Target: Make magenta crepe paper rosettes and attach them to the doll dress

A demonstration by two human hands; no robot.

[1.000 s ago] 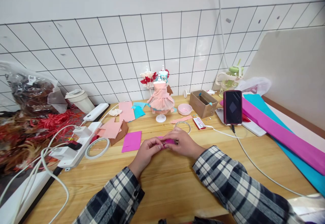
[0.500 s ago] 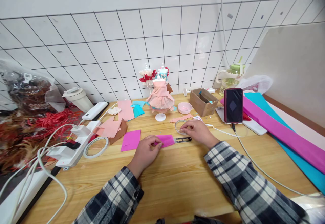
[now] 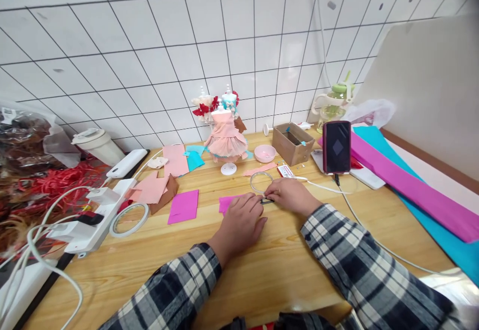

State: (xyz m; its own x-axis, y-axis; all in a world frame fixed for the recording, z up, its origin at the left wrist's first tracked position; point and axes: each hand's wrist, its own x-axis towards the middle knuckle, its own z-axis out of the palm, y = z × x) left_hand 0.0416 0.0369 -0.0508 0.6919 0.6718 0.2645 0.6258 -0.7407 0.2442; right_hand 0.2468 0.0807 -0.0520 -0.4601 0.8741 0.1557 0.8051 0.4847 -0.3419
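Note:
My left hand (image 3: 239, 225) lies palm down over a small magenta paper strip (image 3: 226, 203), hiding most of it. Its thumb is apart from the fingers, and the fingertips reach black thread snips (image 3: 267, 201). Close beside them, my right hand (image 3: 291, 195) has its thumb and fingers pressed together at the snips and the near edge of a thin tape roll (image 3: 251, 180). What the right fingertips pinch is hidden. A magenta paper rectangle (image 3: 183, 206) rests left of my left hand.
Behind stand small dress forms, the front one in a pink paper dress (image 3: 226, 138). A pink bowl (image 3: 265, 154), cardboard box (image 3: 294, 145) and phone (image 3: 337, 148) are to the right. At left are a wider tape roll (image 3: 129, 220), power strip (image 3: 99, 225) and cables.
My left hand has moved right along the magenta strip to the snips, its fingers now extended. My right hand has shifted slightly toward it. The whole view has shifted a little.

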